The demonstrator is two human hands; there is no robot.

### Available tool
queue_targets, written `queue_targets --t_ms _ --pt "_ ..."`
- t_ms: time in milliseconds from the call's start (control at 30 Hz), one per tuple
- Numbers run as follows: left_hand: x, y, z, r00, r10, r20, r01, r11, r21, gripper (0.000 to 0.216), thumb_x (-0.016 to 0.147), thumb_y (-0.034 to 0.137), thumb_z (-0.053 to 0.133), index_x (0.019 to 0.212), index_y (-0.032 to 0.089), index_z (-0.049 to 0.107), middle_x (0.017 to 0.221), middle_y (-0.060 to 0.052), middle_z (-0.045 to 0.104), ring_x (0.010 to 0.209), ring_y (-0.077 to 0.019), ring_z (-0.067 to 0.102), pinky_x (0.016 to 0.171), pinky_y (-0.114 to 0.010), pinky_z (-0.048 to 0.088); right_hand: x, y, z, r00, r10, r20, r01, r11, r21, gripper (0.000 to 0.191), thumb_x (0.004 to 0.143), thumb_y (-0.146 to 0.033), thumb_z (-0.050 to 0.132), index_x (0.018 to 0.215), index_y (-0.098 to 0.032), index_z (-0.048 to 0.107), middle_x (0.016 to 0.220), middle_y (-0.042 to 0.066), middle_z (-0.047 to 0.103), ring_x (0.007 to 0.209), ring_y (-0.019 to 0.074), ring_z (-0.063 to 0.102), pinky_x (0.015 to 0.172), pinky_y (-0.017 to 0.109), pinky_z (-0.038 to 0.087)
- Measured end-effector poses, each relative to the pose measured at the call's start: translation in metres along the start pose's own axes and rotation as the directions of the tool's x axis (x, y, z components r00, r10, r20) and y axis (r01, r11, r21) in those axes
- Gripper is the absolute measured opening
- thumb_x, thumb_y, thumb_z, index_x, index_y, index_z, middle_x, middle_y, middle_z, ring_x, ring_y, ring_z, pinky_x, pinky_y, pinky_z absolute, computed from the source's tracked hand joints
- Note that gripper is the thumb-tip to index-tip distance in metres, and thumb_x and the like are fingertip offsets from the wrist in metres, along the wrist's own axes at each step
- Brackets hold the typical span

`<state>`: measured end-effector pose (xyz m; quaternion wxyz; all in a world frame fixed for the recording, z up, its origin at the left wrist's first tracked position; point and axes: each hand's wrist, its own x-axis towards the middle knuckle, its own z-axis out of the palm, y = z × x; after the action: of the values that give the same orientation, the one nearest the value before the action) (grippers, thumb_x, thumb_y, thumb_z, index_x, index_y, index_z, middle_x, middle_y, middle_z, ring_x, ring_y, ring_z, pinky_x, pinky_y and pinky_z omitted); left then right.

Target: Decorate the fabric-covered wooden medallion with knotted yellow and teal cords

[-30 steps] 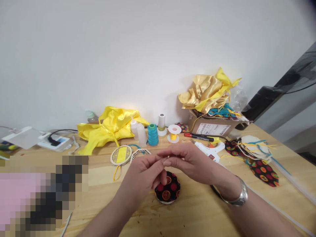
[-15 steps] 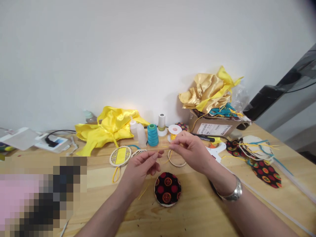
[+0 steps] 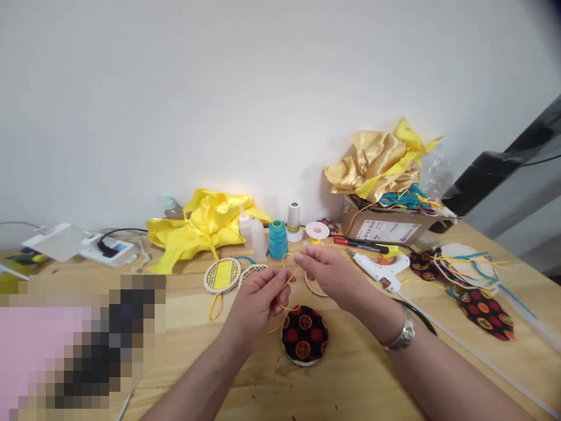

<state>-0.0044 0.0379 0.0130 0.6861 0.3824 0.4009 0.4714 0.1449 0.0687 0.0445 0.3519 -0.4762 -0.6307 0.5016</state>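
Note:
Between my hands runs a thin yellow cord (image 3: 288,283), looped near the fingertips. My left hand (image 3: 262,292) pinches it between thumb and index finger. With its fingertips, my right hand (image 3: 323,266) grips the cord slightly higher and to the right; a silver bracelet is on that wrist. Just below the hands, a round fabric-covered disc (image 3: 304,335) in black with red and orange circles lies on the wooden table (image 3: 228,374). A pale wooden ring (image 3: 314,286) is partly hidden behind my right hand. Left of my hands lies a lattice wooden ornament (image 3: 222,275) with yellow backing and a cord loop.
Behind stand a teal thread cone (image 3: 277,240), white bottles (image 3: 258,241) and a spool (image 3: 317,230). To the right are a glue gun (image 3: 381,270), a marker (image 3: 362,244), a cardboard box (image 3: 381,225) and patterned fabric (image 3: 486,313). Yellow satin (image 3: 197,225) is heaped at the left.
My hands have drawn the cord into a loop, the right hand now nearer the left. The view has shifted slightly, uncovering the glue gun and the marker's red end.

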Motion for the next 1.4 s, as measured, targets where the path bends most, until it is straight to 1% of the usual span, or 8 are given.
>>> queue_targets --t_ms 100,300,467,700,1067,1200,1300,1400 --pt "0.002 0.003 0.001 1.000 0.007 0.015 -0.008 0.997 0.073 0.021 0.075 0.034 0.066 0.070 0.013 0.064 0.051 0.004 0.046 0.048 -0.0062 0.034 0.045 -0.019 0.023 0.002 -0.003 -0.004 0.981 0.122 0.148 -0.148 0.972 0.182 0.026 0.084 -0.034 0.049 0.065 -0.016 0.049 0.055 -0.006 0.043 0.047 0.0063 0.034 0.048 0.021 0.027" --pt "0.008 0.016 0.011 1.000 0.015 -0.011 -0.012 0.956 0.293 0.026 0.074 0.038 0.064 0.073 0.012 0.067 0.049 0.005 0.041 0.048 -0.0074 0.031 0.047 -0.022 0.023 0.011 -0.014 -0.021 0.973 0.033 0.230 -0.131 0.895 0.426 0.018 0.072 -0.031 0.061 0.075 -0.015 0.051 0.056 -0.006 0.048 0.045 0.0044 0.033 0.044 0.019 0.022" --pt "0.014 0.023 0.017 1.000 0.028 0.006 -0.028 0.937 0.349 0.028 0.075 0.041 0.063 0.070 0.014 0.067 0.050 0.005 0.042 0.048 -0.0078 0.033 0.048 -0.023 0.024 0.013 -0.014 -0.041 0.985 -0.091 0.144 0.092 0.996 0.001 0.017 0.071 -0.029 0.063 0.079 -0.014 0.066 0.057 -0.004 0.053 0.052 0.0078 0.041 0.049 0.022 0.030" --pt "0.019 0.014 0.006 0.993 -0.079 0.082 0.060 0.974 0.217 0.026 0.072 0.038 0.068 0.073 0.012 0.070 0.054 0.003 0.047 0.050 -0.0072 0.037 0.046 -0.021 0.025 0.014 -0.007 -0.047 0.980 -0.166 0.114 0.200 0.862 -0.466 0.020 0.075 -0.022 0.058 0.057 -0.015 0.062 0.050 -0.004 0.047 0.051 0.0086 0.038 0.049 0.022 0.028" --pt "0.021 0.010 -0.005 0.976 -0.178 0.129 0.156 0.974 0.165 0.023 0.073 0.035 0.067 0.066 0.012 0.066 0.067 -0.007 0.067 0.050 -0.0082 0.049 0.045 -0.021 0.029 0.019 -0.006 -0.048 0.955 -0.254 -0.156 0.128 0.823 -0.554 0.029 0.082 -0.028 0.047 0.056 -0.016 0.047 0.051 -0.004 0.041 0.050 0.0089 0.034 0.050 0.024 0.024" --pt "0.021 0.008 -0.006 0.979 -0.180 0.097 0.160 0.971 0.180 0.023 0.071 0.035 0.069 0.067 0.013 0.066 0.059 -0.004 0.064 0.044 -0.0068 0.046 0.044 -0.021 0.028 0.019 -0.006 -0.050 0.967 -0.141 -0.210 0.072 0.950 -0.305 0.026 0.080 -0.032 0.049 0.059 -0.016 0.049 0.049 -0.004 0.042 0.047 0.0082 0.034 0.046 0.023 0.024" --pt "0.021 0.008 -0.005 0.983 -0.166 0.078 0.150 0.972 0.178 0.022 0.071 0.034 0.070 0.067 0.013 0.065 0.050 0.001 0.056 0.042 -0.0059 0.042 0.043 -0.020 0.025 0.015 -0.012 -0.051 0.999 0.009 -0.033 -0.005 0.993 0.115 0.024 0.078 -0.036 0.051 0.067 -0.015 0.054 0.050 -0.004 0.043 0.043 0.0062 0.032 0.042 0.021 0.021" --pt "0.022 0.009 -0.003 0.987 -0.144 0.075 0.129 0.976 0.177 0.022 0.071 0.034 0.069 0.067 0.012 0.066 0.048 0.004 0.051 0.041 -0.0047 0.037 0.043 -0.020 0.021 0.011 -0.017 -0.052 0.995 0.020 0.095 -0.046 0.959 0.280 0.027 0.077 -0.037 0.056 0.063 -0.015 0.051 0.050 -0.006 0.040 0.042 0.0041 0.027 0.041 0.020 0.017"
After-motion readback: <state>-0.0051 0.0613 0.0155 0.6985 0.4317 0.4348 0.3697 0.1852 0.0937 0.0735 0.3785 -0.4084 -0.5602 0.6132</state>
